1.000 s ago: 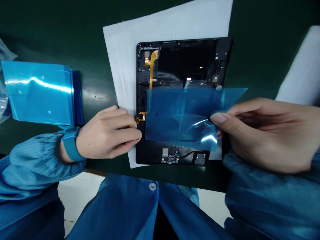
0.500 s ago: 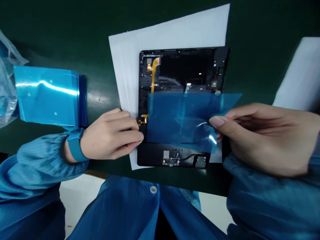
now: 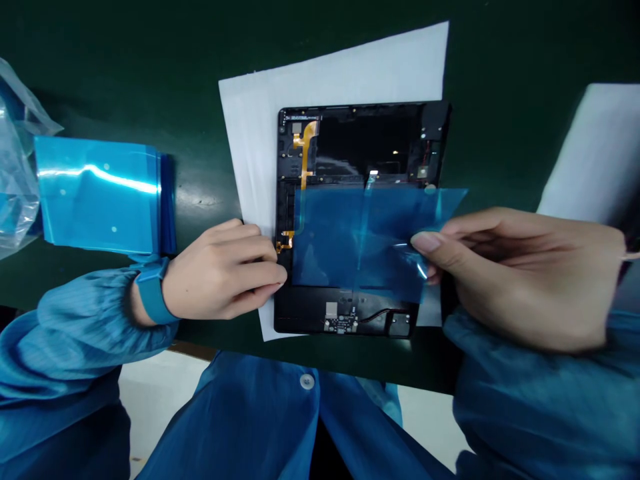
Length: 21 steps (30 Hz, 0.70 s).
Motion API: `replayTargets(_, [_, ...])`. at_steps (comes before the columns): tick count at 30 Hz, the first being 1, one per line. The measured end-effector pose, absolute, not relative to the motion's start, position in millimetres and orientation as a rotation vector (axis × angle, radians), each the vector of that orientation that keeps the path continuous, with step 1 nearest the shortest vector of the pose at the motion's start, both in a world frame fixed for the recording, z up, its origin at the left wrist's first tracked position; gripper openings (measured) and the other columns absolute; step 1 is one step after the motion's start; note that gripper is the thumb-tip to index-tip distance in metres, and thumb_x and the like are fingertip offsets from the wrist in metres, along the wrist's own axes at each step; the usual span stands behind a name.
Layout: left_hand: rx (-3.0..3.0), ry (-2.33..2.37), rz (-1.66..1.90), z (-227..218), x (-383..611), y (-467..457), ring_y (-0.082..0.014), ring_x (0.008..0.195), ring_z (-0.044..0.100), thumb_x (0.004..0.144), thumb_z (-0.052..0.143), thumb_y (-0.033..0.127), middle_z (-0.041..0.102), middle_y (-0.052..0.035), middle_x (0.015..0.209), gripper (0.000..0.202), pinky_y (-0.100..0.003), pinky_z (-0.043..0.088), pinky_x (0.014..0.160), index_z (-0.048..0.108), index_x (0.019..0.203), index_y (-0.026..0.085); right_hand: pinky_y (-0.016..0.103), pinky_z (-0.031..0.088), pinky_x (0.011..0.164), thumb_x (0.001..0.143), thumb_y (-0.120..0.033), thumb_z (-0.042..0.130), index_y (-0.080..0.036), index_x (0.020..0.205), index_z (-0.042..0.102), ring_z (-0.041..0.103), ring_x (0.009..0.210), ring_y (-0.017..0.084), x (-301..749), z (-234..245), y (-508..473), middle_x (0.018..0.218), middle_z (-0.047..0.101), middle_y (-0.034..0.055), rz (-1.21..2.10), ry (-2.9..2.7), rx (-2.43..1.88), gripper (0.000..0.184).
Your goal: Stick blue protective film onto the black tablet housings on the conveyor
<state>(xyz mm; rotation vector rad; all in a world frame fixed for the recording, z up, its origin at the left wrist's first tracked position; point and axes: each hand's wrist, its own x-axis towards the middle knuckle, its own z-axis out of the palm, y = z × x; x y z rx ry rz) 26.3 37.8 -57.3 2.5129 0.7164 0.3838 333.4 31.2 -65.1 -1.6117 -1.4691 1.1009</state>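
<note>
An open black tablet housing (image 3: 360,147) with an orange flex cable lies on a white paper sheet (image 3: 345,73) on the green table. A translucent blue film sheet (image 3: 360,240) hovers over the housing's lower half. My right hand (image 3: 520,273) pinches the film's right edge between thumb and fingers. My left hand (image 3: 225,270) is curled with its fingertips pressed together at the housing's left edge, beside the film's left side; whether they grip the film is hidden.
A stack of blue film sheets (image 3: 103,193) lies at the left, beside a clear plastic bag (image 3: 15,180). Another white sheet (image 3: 595,153) lies at the right. The table's front edge (image 3: 325,357) runs just above my blue smock.
The film and my right hand have shifted slightly left over the housing. The left hand stays at the housing's left edge.
</note>
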Motion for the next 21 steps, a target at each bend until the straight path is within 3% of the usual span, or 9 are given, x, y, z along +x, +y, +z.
replayTargets(16, [2.513,0.725,0.387,-55.7,26.0,37.7,-0.0171,0.077,0.059,0.096,0.061,0.019,0.069,-0.0039,0.088,0.008,-0.033,0.043,0.065,0.069,0.095,0.017,0.013,0.05,0.04,0.074,-0.029,0.086,-0.022,0.075,0.077,0.056,0.039,0.006,333.1,-63.1,34.2,0.052,0.063,-0.0046,1.097,-1.498,-1.687,0.011])
replayTargets(21, [2.519,0.723,0.389,-55.8,24.8,36.8,-0.0165,0.075,0.06,0.096,0.06,0.02,0.069,-0.0033,0.087,0.008,-0.032,0.043,0.063,0.068,0.096,0.017,0.017,0.053,0.042,0.071,-0.03,0.088,-0.022,0.086,0.08,0.058,0.041,0.008,334.3,-64.4,34.5,0.057,0.067,-0.0036,1.116,-1.477,-1.677,0.018])
